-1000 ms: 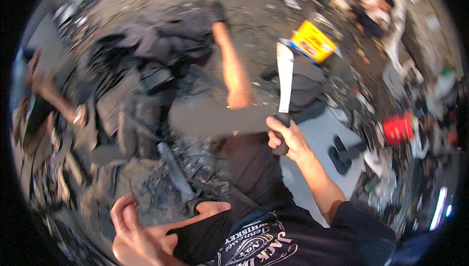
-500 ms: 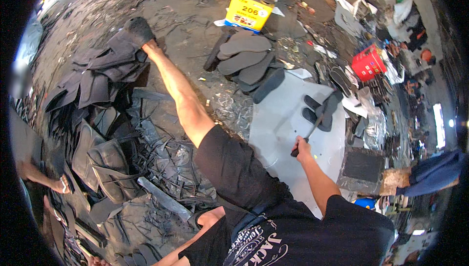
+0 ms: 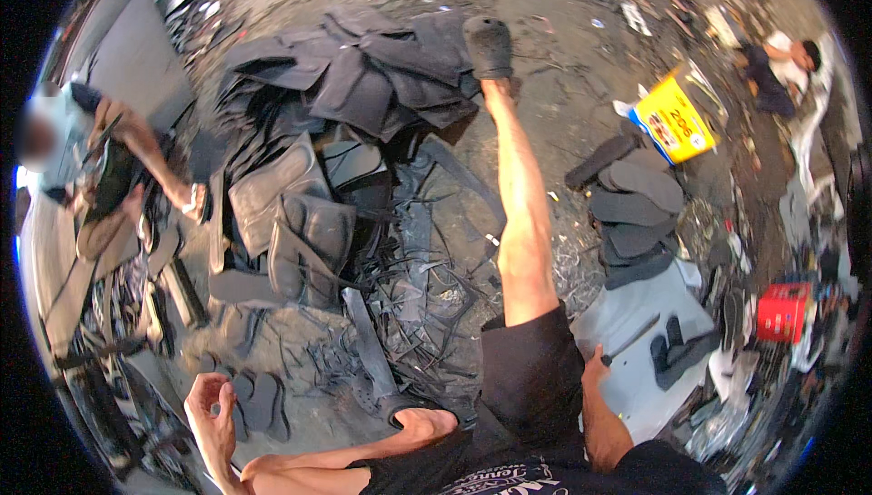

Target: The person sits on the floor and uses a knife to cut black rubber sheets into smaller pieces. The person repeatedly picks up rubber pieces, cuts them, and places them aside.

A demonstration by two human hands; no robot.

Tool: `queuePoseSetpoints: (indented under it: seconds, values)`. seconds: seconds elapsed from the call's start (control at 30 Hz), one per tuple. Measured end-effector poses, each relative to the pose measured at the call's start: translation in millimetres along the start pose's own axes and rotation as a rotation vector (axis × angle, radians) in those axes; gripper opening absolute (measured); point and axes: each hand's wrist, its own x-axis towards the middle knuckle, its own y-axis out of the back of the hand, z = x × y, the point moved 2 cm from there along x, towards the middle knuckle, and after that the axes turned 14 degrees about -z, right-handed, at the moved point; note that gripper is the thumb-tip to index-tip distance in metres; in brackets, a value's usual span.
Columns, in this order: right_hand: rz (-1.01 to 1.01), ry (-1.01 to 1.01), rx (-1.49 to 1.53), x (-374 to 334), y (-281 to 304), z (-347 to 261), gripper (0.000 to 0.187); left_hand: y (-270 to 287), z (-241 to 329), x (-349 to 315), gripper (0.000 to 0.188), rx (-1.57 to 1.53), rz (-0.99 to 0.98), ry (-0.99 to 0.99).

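My right hand (image 3: 595, 373) is wrapped round the dark handle of a knife (image 3: 633, 338), whose long thin blade points up and right over a grey sheet (image 3: 627, 395). Dark cut sole pieces (image 3: 681, 350) lie on that sheet, just right of the blade. At the lower left, my left hand (image 3: 212, 409) is raised with its fingers loosely curled and a gap to the thumb; nothing shows in it. Close by it, several dark soles (image 3: 263, 400) rest side by side on the ground.
My outstretched leg (image 3: 522, 222) reaches a large heap of dark foam sheets (image 3: 363, 86). Black offcut strips (image 3: 427, 286) litter the ground. Stacked soles (image 3: 640, 186) lie near a yellow tin (image 3: 672, 118); a red box (image 3: 784, 313) stands right. Another person (image 3: 109, 150) sits at left.
The view has swung left, so the sheet and knife now appear lower right. My left hand has come into view beside the row of soles. The knife remains in my right hand.
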Motion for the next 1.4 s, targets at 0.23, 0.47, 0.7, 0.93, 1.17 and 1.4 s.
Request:
queuePoseSetpoints:
  seconds: [0.23, 0.47, 0.7, 0.93, 1.17, 1.4]
  values:
    - [0.04, 0.084, -0.037, 42.8, 13.2, 19.5, 0.052, -19.6, 52.1, -82.7, 0.039, 0.215, -0.396, 0.019]
    - [-0.121, 0.236, 0.06, 36.8, -0.9, 10.0, 0.042, -4.0, 24.9, -58.2, 0.051, 0.504, -0.286, -0.231]
    - [-0.441, 0.614, 0.205, -67.9, -72.5, -145.6, 0.03, -73.9, -36.2, 195.3, 0.084, 0.277, 0.009, -0.399]
    - [-1.117, 0.911, -0.027, -203.6, -174.1, -247.3, 0.012, -212.5, -78.9, 290.6, 0.1, -0.043, 0.196, 0.151]
    - [-1.687, -0.226, 0.054, -264.7, -261.0, -198.9, 0.084, -165.1, 12.3, 162.4, 0.039, -0.16, 0.227, -0.503]
    - [-1.729, -0.201, 0.059, -316.2, -278.4, -177.6, 0.031, -225.3, -18.2, 14.6, 0.053, -0.142, 0.448, -0.496]
